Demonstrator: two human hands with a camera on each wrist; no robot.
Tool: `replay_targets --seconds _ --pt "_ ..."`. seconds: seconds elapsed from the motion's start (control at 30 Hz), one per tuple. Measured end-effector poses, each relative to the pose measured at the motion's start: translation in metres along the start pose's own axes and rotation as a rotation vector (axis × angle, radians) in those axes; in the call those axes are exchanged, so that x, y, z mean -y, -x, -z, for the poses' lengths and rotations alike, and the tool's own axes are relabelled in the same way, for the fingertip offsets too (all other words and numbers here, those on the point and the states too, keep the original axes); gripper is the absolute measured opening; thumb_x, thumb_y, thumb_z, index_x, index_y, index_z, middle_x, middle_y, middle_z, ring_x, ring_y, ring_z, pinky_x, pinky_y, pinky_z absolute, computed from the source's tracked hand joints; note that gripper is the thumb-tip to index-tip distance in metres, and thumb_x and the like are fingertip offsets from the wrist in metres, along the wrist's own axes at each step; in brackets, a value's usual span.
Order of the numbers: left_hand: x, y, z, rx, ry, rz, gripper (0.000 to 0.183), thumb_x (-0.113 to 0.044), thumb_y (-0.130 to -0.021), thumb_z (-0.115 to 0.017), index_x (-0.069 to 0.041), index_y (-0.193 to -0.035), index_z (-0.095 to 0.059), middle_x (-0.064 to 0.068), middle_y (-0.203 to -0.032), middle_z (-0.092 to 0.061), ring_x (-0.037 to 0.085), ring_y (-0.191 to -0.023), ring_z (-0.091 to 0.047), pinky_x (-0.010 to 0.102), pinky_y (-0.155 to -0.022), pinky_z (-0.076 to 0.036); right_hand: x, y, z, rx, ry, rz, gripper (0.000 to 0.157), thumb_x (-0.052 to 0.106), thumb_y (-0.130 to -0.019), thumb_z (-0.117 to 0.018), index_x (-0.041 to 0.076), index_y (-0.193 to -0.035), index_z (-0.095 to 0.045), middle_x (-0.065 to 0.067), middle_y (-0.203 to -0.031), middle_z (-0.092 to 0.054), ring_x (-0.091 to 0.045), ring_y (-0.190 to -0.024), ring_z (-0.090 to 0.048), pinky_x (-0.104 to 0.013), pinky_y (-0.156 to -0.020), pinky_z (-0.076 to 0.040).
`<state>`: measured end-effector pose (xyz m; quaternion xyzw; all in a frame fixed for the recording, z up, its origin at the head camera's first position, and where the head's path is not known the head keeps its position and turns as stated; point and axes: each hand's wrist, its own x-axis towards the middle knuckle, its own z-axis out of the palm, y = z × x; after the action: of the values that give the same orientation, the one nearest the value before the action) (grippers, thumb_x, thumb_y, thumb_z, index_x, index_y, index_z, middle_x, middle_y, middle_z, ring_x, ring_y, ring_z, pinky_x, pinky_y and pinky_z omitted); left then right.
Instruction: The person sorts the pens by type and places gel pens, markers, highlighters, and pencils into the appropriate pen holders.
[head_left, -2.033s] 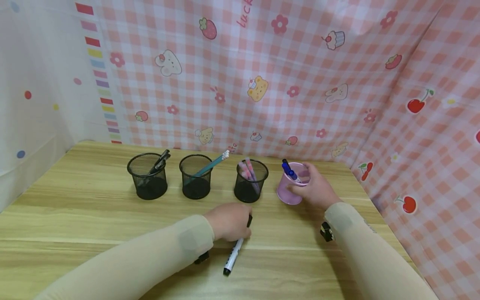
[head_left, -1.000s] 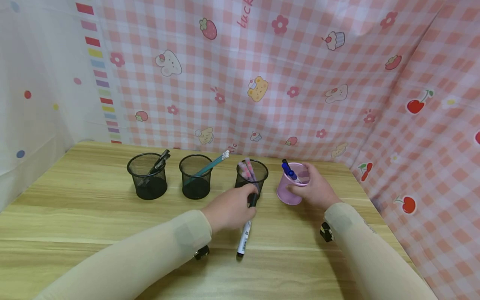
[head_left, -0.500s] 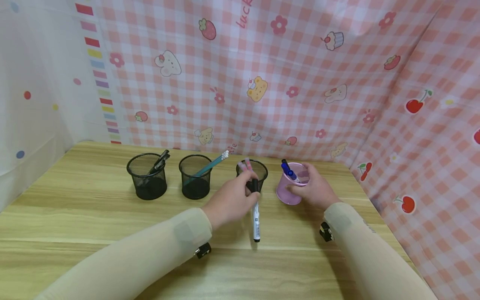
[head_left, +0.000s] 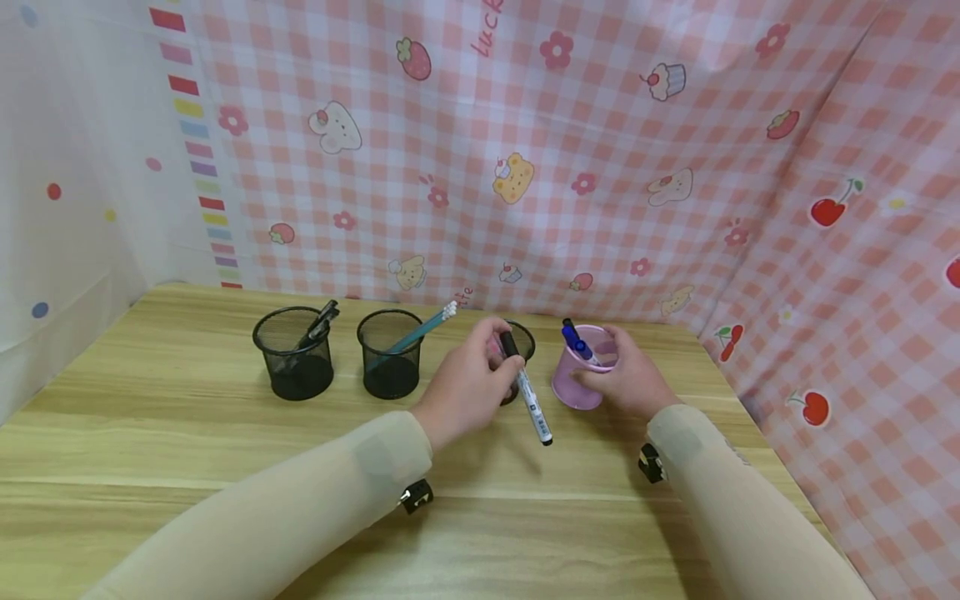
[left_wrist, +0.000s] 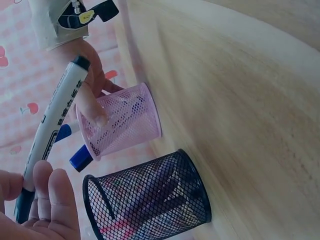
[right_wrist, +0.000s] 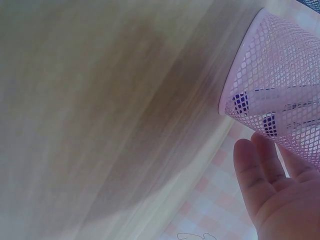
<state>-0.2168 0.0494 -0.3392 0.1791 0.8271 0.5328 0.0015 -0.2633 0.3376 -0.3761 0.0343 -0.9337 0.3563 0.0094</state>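
Note:
My left hand [head_left: 468, 383] pinches a whiteboard marker [head_left: 532, 406] by its black-capped end. The marker has a white barrel and slants down to the right, above the table. Behind that hand, partly hidden, stands a black mesh pen cup [left_wrist: 150, 197] with pink pens inside. My right hand [head_left: 636, 377] grips a pink mesh pen cup [head_left: 572, 387] at its right side, thumb across the front as the left wrist view shows. Blue-capped markers [head_left: 576, 340] lean inside the pink cup. Its base sits on the table in the right wrist view.
Farther left on the wooden table [head_left: 187, 417] stand two more black mesh cups. One cup [head_left: 302, 379] holds black pens [head_left: 320, 325], the other cup [head_left: 392, 379] holds teal pencils [head_left: 420, 333]. A checked curtain [head_left: 450, 150] hangs behind and to the right.
My left hand has lifted the marker from the table and moved up and slightly right; the marker's free end has swung to the right. My right hand stays on the pink cup.

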Motion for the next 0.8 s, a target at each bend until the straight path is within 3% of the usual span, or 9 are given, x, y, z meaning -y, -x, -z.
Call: replay_targets --seconds 0.17,0.43,0.67,0.8 --pt "-0.001 -0.002 -0.002 -0.038 0.083 -0.008 0.039 -0.024 -0.107 -0.062 -0.018 -0.144 -0.048 0.001 -0.096 -0.07 0.016 -0.078 -0.07 0.033 -0.071 -0.059 0.0 -0.001 0.0 -0.005 -0.01 0.007 0.1 0.036 -0.088 -0.083 0.002 -0.162 -0.026 -0.023 -0.145 -0.056 -0.04 -0.132 -0.061 -0.054 -0.112 -0.05" --pt "0.001 -0.007 -0.006 -0.132 0.193 -0.037 0.039 -0.021 -0.108 -0.061 -0.016 -0.143 -0.044 0.011 -0.1 -0.073 0.033 -0.083 -0.074 0.033 -0.071 -0.06 0.001 -0.001 -0.001 -0.008 -0.007 0.01 0.102 0.04 -0.088 -0.084 0.0 -0.162 -0.025 -0.024 -0.144 -0.056 -0.04 -0.132 -0.061 -0.053 -0.113 -0.049" --pt "-0.002 -0.01 -0.009 -0.222 0.275 -0.061 0.035 -0.019 -0.108 -0.06 -0.015 -0.139 -0.044 0.011 -0.098 -0.074 0.029 -0.076 -0.074 0.031 -0.066 -0.06 0.002 0.002 0.0 -0.007 0.004 0.002 0.102 0.039 -0.089 -0.083 0.001 -0.163 -0.025 -0.024 -0.146 -0.056 -0.041 -0.133 -0.06 -0.056 -0.116 -0.046" --pt "-0.004 -0.01 -0.012 -0.264 0.307 -0.05 0.034 -0.02 -0.109 -0.06 -0.016 -0.139 -0.044 0.012 -0.101 -0.076 0.033 -0.08 -0.076 0.031 -0.066 -0.061 0.002 0.002 0.0 -0.007 -0.008 0.018 0.097 0.033 -0.09 -0.082 0.001 -0.162 -0.026 -0.024 -0.144 -0.057 -0.04 -0.132 -0.061 -0.056 -0.115 -0.047"
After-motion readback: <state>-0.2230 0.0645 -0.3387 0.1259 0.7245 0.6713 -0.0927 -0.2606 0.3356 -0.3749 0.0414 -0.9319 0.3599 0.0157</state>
